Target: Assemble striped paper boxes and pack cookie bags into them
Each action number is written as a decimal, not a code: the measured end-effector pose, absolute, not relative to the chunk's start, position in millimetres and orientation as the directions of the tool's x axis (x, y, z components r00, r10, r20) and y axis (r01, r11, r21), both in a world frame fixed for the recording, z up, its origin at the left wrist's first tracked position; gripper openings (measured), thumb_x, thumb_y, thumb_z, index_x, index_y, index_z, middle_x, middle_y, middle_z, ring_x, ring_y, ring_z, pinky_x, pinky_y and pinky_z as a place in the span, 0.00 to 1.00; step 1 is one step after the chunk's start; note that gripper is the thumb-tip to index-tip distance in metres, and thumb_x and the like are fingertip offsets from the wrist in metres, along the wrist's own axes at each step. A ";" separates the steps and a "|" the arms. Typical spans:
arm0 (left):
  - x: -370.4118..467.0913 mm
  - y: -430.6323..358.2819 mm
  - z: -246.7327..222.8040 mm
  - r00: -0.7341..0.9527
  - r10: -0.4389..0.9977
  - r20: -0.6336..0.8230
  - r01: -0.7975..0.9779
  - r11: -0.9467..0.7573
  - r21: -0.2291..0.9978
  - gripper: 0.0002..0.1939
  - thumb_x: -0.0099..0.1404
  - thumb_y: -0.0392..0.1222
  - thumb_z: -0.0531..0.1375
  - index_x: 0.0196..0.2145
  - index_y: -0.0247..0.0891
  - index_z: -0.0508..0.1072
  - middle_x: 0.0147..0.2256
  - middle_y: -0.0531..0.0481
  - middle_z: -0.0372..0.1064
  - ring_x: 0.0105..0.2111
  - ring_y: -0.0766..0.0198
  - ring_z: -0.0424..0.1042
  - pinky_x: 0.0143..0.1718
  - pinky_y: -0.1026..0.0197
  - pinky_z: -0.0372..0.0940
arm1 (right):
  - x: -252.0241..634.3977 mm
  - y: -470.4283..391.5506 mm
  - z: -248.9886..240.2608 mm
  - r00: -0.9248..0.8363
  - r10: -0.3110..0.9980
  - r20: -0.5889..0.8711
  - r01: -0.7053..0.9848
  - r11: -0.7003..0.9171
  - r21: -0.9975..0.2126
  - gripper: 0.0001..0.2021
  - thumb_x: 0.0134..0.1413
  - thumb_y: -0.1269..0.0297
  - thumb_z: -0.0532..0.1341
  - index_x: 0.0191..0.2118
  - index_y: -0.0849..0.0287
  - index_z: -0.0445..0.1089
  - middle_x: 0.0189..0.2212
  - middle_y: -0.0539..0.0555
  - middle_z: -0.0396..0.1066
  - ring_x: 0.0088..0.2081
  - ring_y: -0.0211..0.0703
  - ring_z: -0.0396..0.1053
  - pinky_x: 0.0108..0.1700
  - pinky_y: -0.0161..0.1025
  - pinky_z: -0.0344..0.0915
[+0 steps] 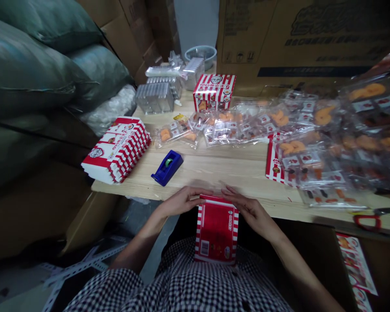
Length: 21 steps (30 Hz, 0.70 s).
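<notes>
A red and white striped carton [217, 229] rests against my body at the table's front edge, its red printed face with a barcode turned up. My left hand [186, 200] grips its far left corner, the fingers reaching over the far edge. At the far right corner my right hand [248, 210] holds the same carton, fingers bent over the end; they are slightly blurred. The carton's far end is partly hidden by my fingers. Just beyond my left hand stands a blue tape dispenser [167, 168] with a roll of tape.
Flat striped cartons [117, 147] are stacked at the left. An upright striped box [214, 92] stands behind clear bags of orange pieces [225, 125]; more bags [312, 151] pile at right. Clear plastic trays [156, 96] sit at the back. Red-handled scissors [370, 220] lie near the right edge.
</notes>
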<state>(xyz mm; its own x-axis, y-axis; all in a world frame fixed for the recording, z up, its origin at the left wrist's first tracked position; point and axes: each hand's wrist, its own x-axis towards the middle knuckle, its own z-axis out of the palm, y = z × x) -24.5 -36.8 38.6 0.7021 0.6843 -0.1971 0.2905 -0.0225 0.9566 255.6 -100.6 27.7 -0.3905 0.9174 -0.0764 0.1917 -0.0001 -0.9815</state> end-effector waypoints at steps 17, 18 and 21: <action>-79.4 -22.4 30.3 -0.162 0.962 0.218 0.522 -0.104 0.847 0.21 0.66 0.46 0.61 0.55 0.40 0.71 0.62 0.40 0.63 0.63 0.52 0.61 0.65 0.49 0.53 | 260.9 -90.5 21.2 -0.020 0.995 -0.095 0.100 -0.092 -0.991 0.13 0.59 0.55 0.64 0.48 0.49 0.78 0.52 0.54 0.76 0.55 0.54 0.71 0.59 0.51 0.66; -97.6 -17.2 28.3 -0.254 0.938 0.236 0.595 -0.041 0.803 0.19 0.64 0.46 0.63 0.51 0.38 0.72 0.60 0.39 0.64 0.62 0.50 0.61 0.64 0.47 0.53 | 260.5 -91.1 23.5 0.014 0.999 -0.048 0.110 -0.049 -0.993 0.12 0.60 0.56 0.64 0.48 0.49 0.78 0.52 0.54 0.75 0.56 0.54 0.70 0.60 0.51 0.65; -137.7 -6.7 22.6 -0.247 0.963 0.110 0.647 0.080 0.758 0.12 0.62 0.48 0.63 0.37 0.36 0.75 0.44 0.42 0.75 0.51 0.50 0.70 0.57 0.48 0.61 | 250.1 -95.3 36.4 0.048 0.991 0.125 0.185 0.114 -0.976 0.11 0.61 0.61 0.63 0.48 0.48 0.78 0.52 0.54 0.75 0.56 0.54 0.70 0.61 0.53 0.63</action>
<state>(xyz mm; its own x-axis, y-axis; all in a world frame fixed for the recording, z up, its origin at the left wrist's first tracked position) -137.7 -6.7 22.6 -0.2473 0.9627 0.1098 0.6472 0.0798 0.7581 250.1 -95.3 36.4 0.0483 0.9910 0.1247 0.1846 0.1138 -0.9762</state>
